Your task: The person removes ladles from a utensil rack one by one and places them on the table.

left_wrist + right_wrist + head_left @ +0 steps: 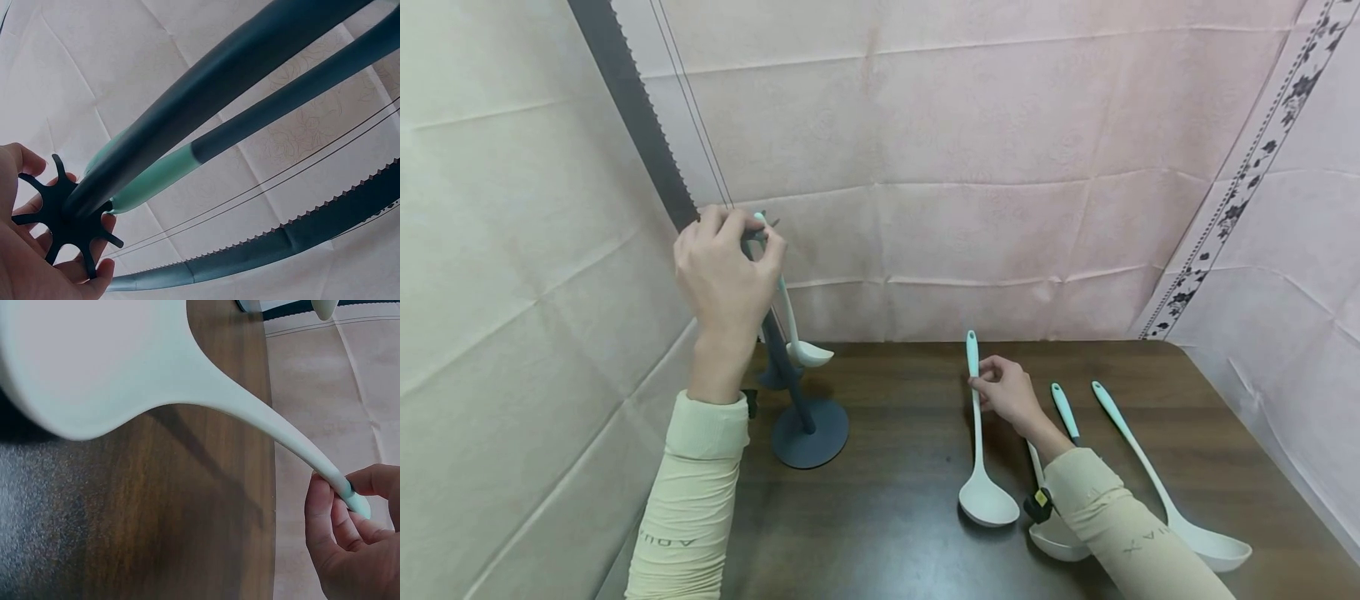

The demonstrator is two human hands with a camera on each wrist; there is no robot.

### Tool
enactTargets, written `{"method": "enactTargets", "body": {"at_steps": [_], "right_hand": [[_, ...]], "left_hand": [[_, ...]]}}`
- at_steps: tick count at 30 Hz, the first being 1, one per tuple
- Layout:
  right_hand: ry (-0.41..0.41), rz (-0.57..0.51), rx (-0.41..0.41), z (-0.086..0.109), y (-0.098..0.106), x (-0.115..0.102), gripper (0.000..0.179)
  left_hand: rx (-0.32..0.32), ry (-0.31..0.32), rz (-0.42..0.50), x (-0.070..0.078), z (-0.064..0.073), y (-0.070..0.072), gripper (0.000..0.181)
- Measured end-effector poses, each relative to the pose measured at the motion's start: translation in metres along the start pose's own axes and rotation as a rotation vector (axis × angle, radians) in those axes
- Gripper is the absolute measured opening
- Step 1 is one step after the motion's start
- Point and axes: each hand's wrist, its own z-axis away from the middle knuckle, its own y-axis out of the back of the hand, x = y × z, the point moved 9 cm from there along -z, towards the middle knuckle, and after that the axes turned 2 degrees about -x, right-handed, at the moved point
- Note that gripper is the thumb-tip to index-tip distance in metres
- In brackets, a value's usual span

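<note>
- Our left hand (726, 271) curls its fingers round the pronged hub (65, 215) atop the utensil stand (808, 437); we judge that a firm, even grip there best steadies the slim post.
- Our right hand (1009, 392) pinches the held ladle (988, 500) near the lower end of its mint handle (973, 354), with the tip beyond the fingers; we think this suits fine control.
- That ladle is between the stand and the utensils on our right. Its handle is off the table (887, 500), but we cannot tell whether the bowl touches it.
- We should allow for the bowl's weight, which could twist a light pinch.
- At least 1 hanging ladle (811, 355) is beside the post, so gentle pressure on the hub should limit swinging.
- Our right forearm crosses a white bowl (1056, 540); the far-right ladle (1213, 548) lies just beside, so we should lift the sleeve clear before moving sideways.
</note>
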Motion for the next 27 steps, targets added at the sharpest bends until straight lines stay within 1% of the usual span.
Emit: {"method": "enactTargets", "body": {"at_steps": [12, 19, 27], "right_hand": [[-0.051, 0.001, -0.011, 0.0, -0.002, 0.013, 0.027], [-0.05, 0.028, -0.036, -0.001, -0.005, 0.018, 0.029], [-0.084, 0.05, -0.053, 0.002, -0.009, 0.025, 0.03]], "left_hand": [[0.004, -0.007, 0.0, 0.001, 0.0, 0.0, 0.021], [-0.003, -0.008, 0.002, 0.002, 0.001, 0.001, 0.022], [0.002, -0.005, 0.003, 0.001, 0.003, 0.002, 0.022]]}}
